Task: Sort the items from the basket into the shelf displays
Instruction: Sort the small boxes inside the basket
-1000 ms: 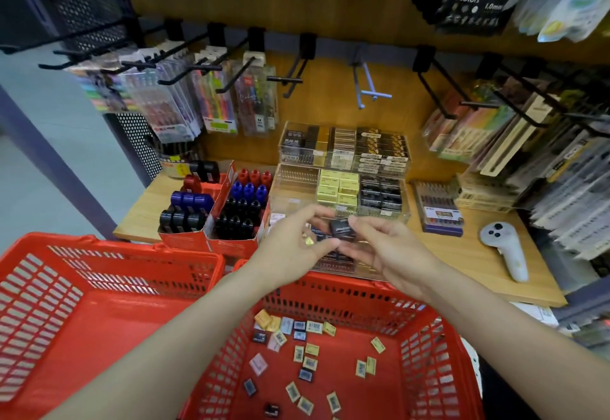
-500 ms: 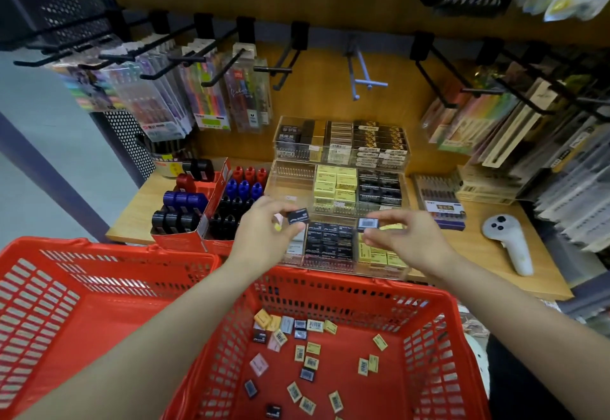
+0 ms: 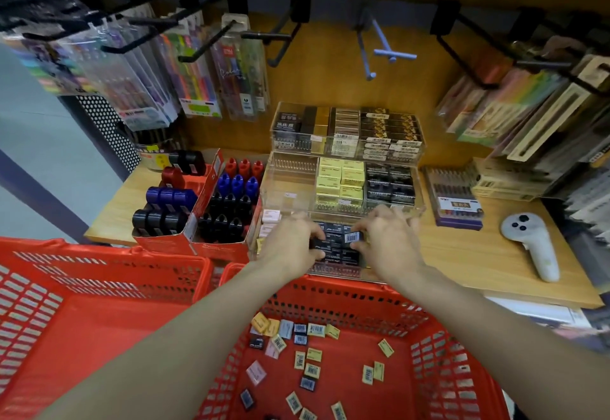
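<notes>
A red basket (image 3: 439, 373) sits below me with several small yellow, black and pink boxes (image 3: 310, 353) scattered on its floor. Above it on the wooden shelf stands a clear tiered display (image 3: 287, 185) with rows of black and yellow boxes. My left hand (image 3: 290, 244) pinches a small black box (image 3: 318, 244) over the black row (image 3: 340, 254) of the front tier. My right hand (image 3: 389, 241) pinches another black box (image 3: 353, 238), barcode side up, just above the same row. Both hands hover close together, hiding most of that tier.
A second red basket (image 3: 82, 320) stands to the left. Red cartons of ink bottles (image 3: 201, 208) sit left of the display. A white controller (image 3: 531, 244) and a pen pack (image 3: 455, 201) lie on the shelf at right. Hooks with pen packs (image 3: 198, 76) hang above.
Both hands came back together and dropped lower onto the front tier's black row, each still pinching its small black box. The camera tilted down and closer.
</notes>
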Demonstrator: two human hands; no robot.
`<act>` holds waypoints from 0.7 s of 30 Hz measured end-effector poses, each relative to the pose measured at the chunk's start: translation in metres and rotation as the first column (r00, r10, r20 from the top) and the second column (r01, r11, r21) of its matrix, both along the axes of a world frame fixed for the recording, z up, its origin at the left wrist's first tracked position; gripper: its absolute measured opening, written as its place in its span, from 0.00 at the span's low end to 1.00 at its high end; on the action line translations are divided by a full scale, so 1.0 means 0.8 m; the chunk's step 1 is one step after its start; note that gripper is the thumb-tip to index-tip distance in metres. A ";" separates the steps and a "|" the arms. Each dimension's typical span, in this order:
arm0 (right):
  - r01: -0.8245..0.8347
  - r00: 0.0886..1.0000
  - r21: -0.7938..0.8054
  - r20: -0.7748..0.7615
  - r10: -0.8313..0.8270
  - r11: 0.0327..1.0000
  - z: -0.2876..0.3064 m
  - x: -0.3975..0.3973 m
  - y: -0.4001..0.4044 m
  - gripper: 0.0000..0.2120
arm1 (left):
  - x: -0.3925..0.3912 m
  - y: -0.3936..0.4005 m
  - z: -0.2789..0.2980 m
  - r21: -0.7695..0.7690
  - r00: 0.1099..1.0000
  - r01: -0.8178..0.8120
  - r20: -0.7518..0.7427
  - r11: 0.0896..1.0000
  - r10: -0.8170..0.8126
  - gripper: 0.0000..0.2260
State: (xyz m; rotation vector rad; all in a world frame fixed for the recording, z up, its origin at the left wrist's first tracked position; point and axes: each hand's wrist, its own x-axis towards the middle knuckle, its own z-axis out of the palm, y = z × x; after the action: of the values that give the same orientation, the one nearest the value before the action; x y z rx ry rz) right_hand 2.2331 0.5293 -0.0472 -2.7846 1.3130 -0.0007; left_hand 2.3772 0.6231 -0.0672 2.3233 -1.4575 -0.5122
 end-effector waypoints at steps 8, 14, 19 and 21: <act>-0.130 0.969 -0.158 -0.232 0.091 0.979 -0.023 0.014 -0.007 0.09 | 0.001 -0.010 -0.010 0.010 1.000 -0.003 0.009 1.000 0.003 0.14; -0.287 0.932 -0.197 -0.286 0.225 0.938 -0.035 0.012 -0.015 0.10 | 0.001 -0.011 -0.011 0.030 1.000 0.027 0.011 0.999 -0.027 0.14; -0.348 0.910 -0.168 -0.296 0.290 0.922 -0.035 0.010 -0.018 0.15 | 0.001 -0.009 -0.007 0.060 0.999 0.020 0.046 0.998 -0.023 0.15; -0.355 0.907 -0.163 -0.299 0.297 0.920 -0.034 0.013 -0.019 0.20 | -0.001 -0.011 -0.005 0.078 0.995 0.017 0.093 0.997 -0.024 0.15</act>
State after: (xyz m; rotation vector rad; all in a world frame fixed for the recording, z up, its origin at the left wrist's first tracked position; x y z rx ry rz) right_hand 2.2431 0.5141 -0.0745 -3.2548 0.9086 0.2784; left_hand 2.3763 0.6140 -0.0714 2.4249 -1.5311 -0.4793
